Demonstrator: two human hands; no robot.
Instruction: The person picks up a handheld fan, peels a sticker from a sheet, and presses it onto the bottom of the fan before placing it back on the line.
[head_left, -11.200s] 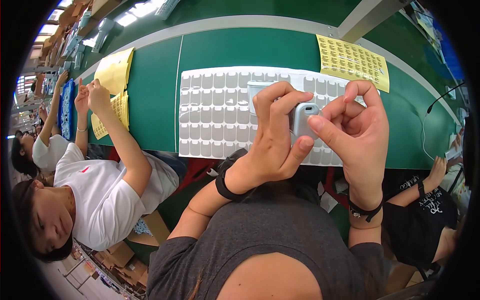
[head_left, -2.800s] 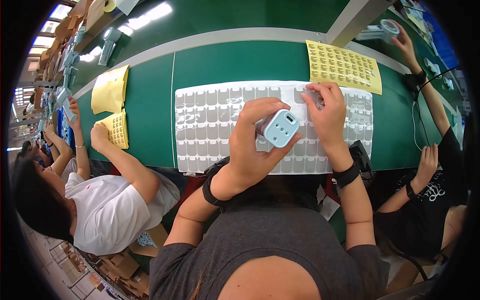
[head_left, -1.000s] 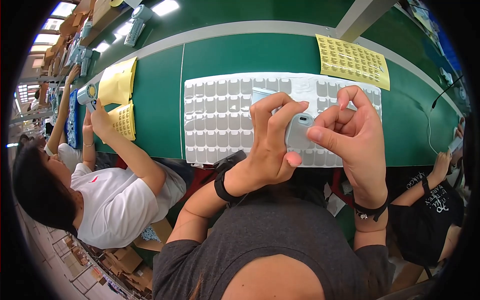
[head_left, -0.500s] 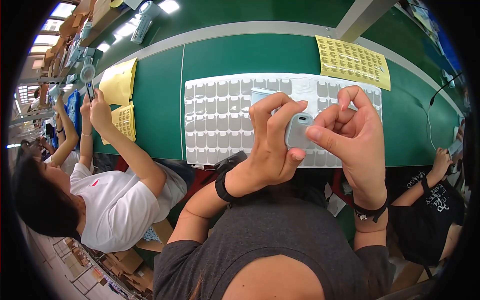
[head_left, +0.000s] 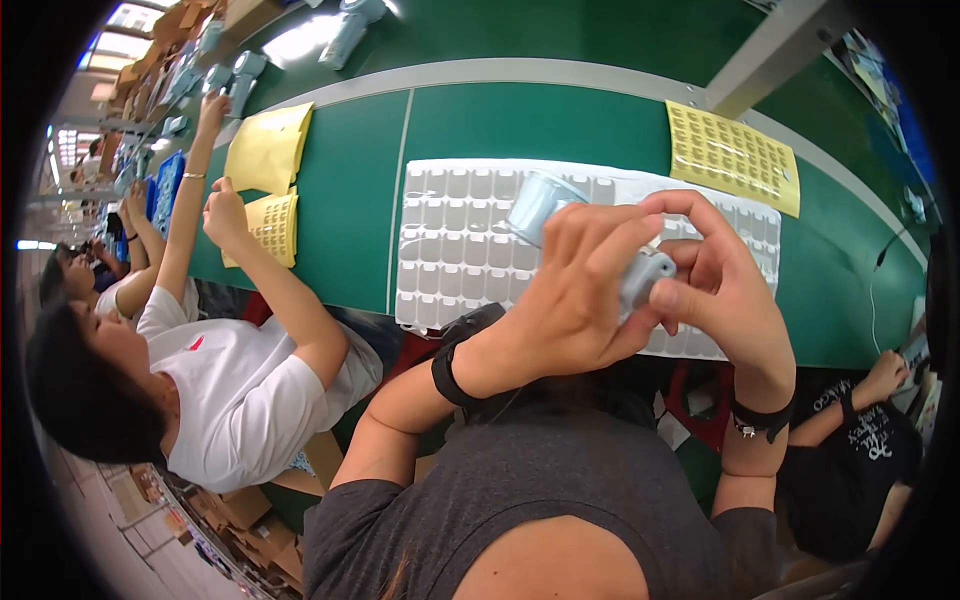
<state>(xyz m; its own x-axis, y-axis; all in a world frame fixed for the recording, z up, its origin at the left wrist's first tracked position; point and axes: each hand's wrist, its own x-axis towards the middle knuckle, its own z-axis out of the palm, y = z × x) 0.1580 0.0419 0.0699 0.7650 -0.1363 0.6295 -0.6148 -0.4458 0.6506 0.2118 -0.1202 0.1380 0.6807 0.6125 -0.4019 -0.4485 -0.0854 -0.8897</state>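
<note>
A light blue handheld fan point(head_left: 541, 208) is held tilted over a white sheet point(head_left: 455, 250) with rows of grey stickers. My left hand point(head_left: 590, 285) is closed around the fan's handle and covers most of it. The round head sticks out beyond my left knuckles. At the handle's other end, my right hand point(head_left: 728, 280) has its thumb and curled fingers pressed against the handle end point(head_left: 645, 275). Whether a small piece is between the right fingertips cannot be made out. Part of the sheet's backing along the far edge is bare of stickers.
A yellow label sheet point(head_left: 735, 160) lies at the back right beside a metal post point(head_left: 785, 55). More yellow sheets point(head_left: 268, 150) lie to the left. Beyond the pale rail rests another fan point(head_left: 350, 35). Co-workers sit close at left point(head_left: 245, 400) and right point(head_left: 850, 450).
The fan has turned, so its head shows more and its port end no longer faces up. My right fingers have closed onto it. The left co-worker's arm now reaches farther forward.
</note>
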